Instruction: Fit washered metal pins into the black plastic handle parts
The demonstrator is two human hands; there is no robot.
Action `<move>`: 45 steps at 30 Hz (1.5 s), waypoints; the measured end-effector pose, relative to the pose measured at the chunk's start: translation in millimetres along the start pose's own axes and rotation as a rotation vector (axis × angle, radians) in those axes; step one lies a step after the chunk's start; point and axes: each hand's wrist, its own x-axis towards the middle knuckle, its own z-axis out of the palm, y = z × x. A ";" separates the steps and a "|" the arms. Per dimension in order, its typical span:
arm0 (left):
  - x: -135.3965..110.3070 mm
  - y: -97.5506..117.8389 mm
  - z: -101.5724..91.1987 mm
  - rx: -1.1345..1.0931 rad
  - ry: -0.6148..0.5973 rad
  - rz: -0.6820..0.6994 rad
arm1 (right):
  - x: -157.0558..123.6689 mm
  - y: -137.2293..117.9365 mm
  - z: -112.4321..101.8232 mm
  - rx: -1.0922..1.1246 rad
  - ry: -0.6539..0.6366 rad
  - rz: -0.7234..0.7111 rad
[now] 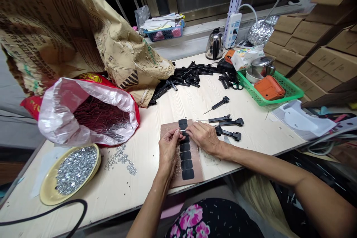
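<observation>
Above a brown board [195, 171] with a row of black rounded squares [186, 164], my two hands meet fingertip to fingertip. My left hand [168, 147] pinches one end of a thin pale rod [183, 131]. Closed around the rod's other end is my right hand [205, 136], its palm side hidden. Just beyond the right hand lie several black plastic pieces, some with thin metal rods sticking out, such as this black piece [220, 103]. Fine shavings are scattered on the board beside my left hand.
At left, an open bag [55, 119] holds many thin rods; a yellow bowl [46, 193] holds small shiny pieces, more of them loose nearby. Black parts [189, 74] are piled behind, under a paper sack [111, 37]. A green basket [294, 95] and cardboard boxes [320, 67] stand right.
</observation>
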 end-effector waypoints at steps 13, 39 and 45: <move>-1.0 6.2 9.1 -0.095 -0.002 -0.141 | -3.2 6.0 -1.9 -0.046 0.011 -0.093; -0.8 2.2 -2.5 0.135 -0.017 -0.033 | 2.4 16.6 -14.5 0.356 -0.213 0.153; 1.4 9.5 -20.4 0.768 0.133 0.469 | -1.5 28.2 -2.7 0.092 -0.221 0.109</move>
